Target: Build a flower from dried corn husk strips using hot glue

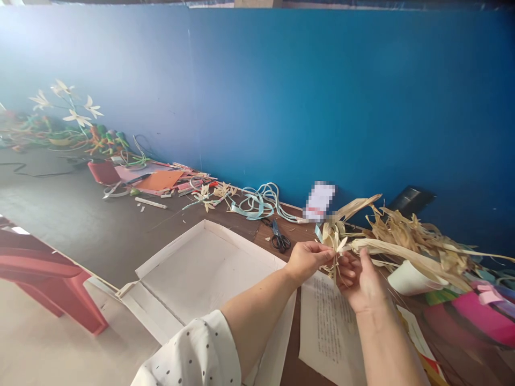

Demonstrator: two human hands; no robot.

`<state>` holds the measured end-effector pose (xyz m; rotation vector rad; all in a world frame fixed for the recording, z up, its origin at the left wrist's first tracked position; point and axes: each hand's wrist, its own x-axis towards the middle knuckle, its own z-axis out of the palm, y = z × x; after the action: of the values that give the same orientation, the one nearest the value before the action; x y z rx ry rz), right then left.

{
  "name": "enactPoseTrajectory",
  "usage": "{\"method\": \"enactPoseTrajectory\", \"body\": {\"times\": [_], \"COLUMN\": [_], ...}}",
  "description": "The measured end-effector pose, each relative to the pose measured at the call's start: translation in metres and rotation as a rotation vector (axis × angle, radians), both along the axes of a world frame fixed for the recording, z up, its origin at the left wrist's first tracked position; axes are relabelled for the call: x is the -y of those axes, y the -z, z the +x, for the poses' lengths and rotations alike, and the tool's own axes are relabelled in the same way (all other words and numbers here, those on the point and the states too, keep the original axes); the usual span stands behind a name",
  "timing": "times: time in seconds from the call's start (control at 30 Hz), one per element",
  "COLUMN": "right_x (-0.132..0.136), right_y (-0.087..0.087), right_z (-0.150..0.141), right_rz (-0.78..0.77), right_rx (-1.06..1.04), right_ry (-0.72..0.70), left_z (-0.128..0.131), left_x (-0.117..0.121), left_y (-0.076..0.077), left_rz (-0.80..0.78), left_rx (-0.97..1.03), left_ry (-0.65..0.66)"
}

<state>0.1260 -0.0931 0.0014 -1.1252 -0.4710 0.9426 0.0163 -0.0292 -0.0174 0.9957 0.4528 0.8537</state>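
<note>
Over the printed sheet (322, 321), we held the pale husk flower (341, 246) low on its petals, left hand (308, 261) closed in a thumb-and-finger pinch. Our right hand (360, 279) was partly open beside it, fingers curled, thumb apart (whether those fingers touched the stem, we could not tell). Left of the sheet we had a shallow white box (193, 268) on the bench (96, 214); beyond were black-handled scissors (280, 242), then looped light-blue cords (270, 192).
</note>
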Motion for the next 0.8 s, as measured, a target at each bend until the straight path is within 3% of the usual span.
{"method": "enactPoseTrajectory", "body": {"times": [0.1, 0.27, 0.5, 0.8], "right_x": [0.001, 0.001, 0.000, -0.004], "right_y": [0.001, -0.001, 0.002, 0.005], "right_z": [-0.003, -0.013, -0.015, -0.017], "right_rz": [-0.061, -0.058, -0.142, -0.061], "right_rx": [-0.123, 0.079, 0.214, 0.313], "right_ry": [-0.002, -0.010, 0.183, 0.309], "left_z": [-0.001, 0.002, 0.004, 0.007], "left_x": [0.000, -0.002, -0.002, -0.002], "left_y": [-0.003, 0.000, 0.004, 0.003], "left_rz": [-0.033, -0.033, -0.025, -0.058], "left_rx": [0.031, 0.029, 0.016, -0.041], "left_ry": [-0.049, -0.072, -0.046, -0.107]}}
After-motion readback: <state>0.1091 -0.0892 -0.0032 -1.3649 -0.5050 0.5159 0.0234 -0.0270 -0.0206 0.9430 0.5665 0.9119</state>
